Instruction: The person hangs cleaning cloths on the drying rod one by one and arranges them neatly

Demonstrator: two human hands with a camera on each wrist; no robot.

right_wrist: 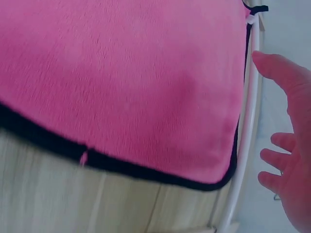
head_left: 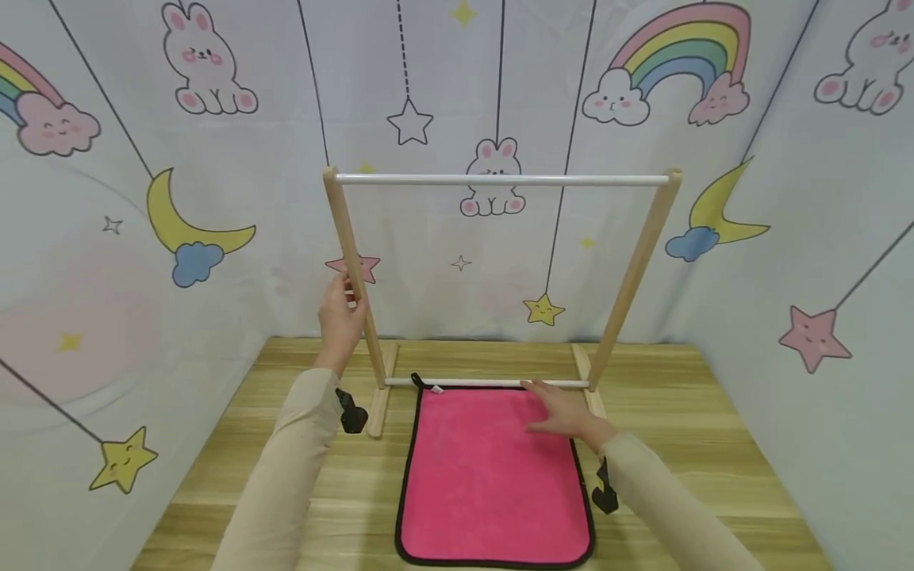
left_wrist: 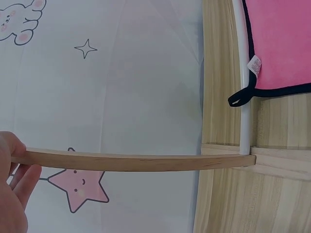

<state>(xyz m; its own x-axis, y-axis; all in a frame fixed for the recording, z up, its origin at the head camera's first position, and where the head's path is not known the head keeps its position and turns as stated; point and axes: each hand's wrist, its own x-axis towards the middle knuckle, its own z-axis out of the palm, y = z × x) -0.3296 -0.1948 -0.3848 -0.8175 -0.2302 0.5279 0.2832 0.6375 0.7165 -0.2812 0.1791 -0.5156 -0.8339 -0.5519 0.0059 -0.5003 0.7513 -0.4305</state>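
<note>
A wooden rack with white crossbars stands at the back of the table. My left hand [head_left: 341, 321] grips its left post [head_left: 364, 317] partway up; in the left wrist view the thumb and fingers lie around that post [left_wrist: 136, 161]. A pink towel [head_left: 493, 476] with black edging lies flat in front of the rack, its top edge along the lower white bar [head_left: 400, 382]. Over the towel's upper right part is my right hand [head_left: 564, 412], fingers spread and holding nothing. A black hanging loop [left_wrist: 239, 97] and a small white tag [left_wrist: 254, 65] show at the towel's top left corner.
The rack's upper white bar [head_left: 500, 180] spans between the two posts, with the right post [head_left: 635, 277] leaning outward in view. Wooden feet [head_left: 378, 412] rest on the wood-grain table [head_left: 664, 412]. A printed cloth backdrop [head_left: 443, 293] surrounds the table at the back and sides.
</note>
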